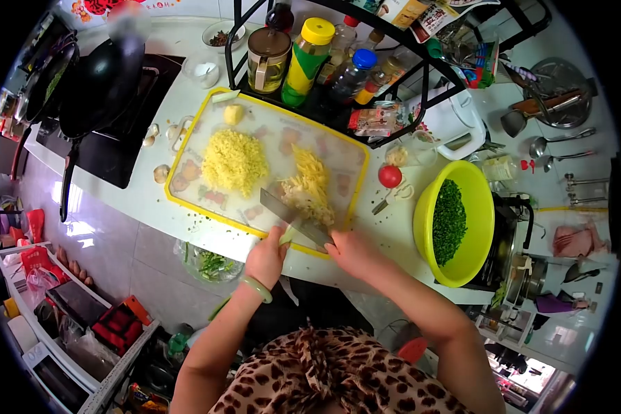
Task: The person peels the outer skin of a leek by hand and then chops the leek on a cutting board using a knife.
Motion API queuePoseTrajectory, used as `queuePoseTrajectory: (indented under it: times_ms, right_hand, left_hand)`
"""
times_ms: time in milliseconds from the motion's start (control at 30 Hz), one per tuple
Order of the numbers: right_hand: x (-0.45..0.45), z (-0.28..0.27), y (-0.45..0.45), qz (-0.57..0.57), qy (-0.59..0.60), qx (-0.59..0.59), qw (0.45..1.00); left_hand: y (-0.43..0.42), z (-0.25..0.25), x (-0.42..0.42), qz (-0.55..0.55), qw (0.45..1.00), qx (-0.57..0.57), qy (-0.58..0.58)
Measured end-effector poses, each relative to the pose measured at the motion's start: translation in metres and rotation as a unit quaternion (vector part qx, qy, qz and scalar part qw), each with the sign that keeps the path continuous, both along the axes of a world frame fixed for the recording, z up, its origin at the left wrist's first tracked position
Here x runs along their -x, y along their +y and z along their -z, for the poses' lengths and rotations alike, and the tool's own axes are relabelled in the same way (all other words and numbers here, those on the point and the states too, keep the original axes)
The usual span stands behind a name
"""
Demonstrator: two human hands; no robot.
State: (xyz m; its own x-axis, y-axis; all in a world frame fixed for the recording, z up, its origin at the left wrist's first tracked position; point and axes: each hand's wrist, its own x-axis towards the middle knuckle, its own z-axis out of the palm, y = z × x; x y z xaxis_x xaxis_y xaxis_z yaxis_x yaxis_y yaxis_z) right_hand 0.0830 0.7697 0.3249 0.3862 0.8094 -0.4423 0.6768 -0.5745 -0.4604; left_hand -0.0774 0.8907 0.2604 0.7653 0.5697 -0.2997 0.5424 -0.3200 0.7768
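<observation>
My right hand [352,254] grips a cleaver [291,216], its broad blade slanting across the front of the cutting board [217,215]. My left hand [265,257] is closed around a pale scallion stalk [288,235] beside the blade; a green length shows below the wrist. Just beyond the blade lie pale chopped bits [309,202], touching a heap of yellow shreds [312,172]. Farther left on the board is a large mound of finely diced yellow pieces [234,162]. A yellow chunk [233,114] sits near the far left corner.
A yellow-green bowl [426,228] of chopped greens stands at right. Scissors [393,196] and a red round item [390,176] lie between bowl and board. Behind is a black rack [431,103] with bottles. A wok [93,96] rests on the left stove.
</observation>
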Motion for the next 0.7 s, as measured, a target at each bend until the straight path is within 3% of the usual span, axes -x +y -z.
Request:
queuePoseTrajectory:
  times_ms: [67, 333, 467, 533, 700]
  right_hand:
    - [0.005, 0.007, 0.003, -0.024, 0.001, 0.043, 0.999]
    - [0.019, 0.038, 0.022, 0.117, 0.013, -0.083, 0.99]
    - [0.008, 0.026, 0.009, 0.115, 0.057, -0.072, 0.989]
    - [0.004, 0.002, 0.005, 0.016, 0.016, -0.042, 0.999]
    - [0.008, 0.003, 0.004, -0.029, -0.009, 0.011, 0.999]
  left_hand:
    - [0.0, 0.003, 0.001, -0.002, 1.0, 0.002, 0.016]
    - [-0.005, 0.003, 0.003, -0.007, 1.0, -0.012, -0.003]
    - [-0.003, 0.005, 0.005, -0.037, 0.999, -0.012, 0.006]
    - [0.002, 0.003, -0.001, -0.015, 0.999, -0.025, 0.027]
    - [0.003, -0.003, -0.003, 0.0, 0.999, -0.028, 0.042]
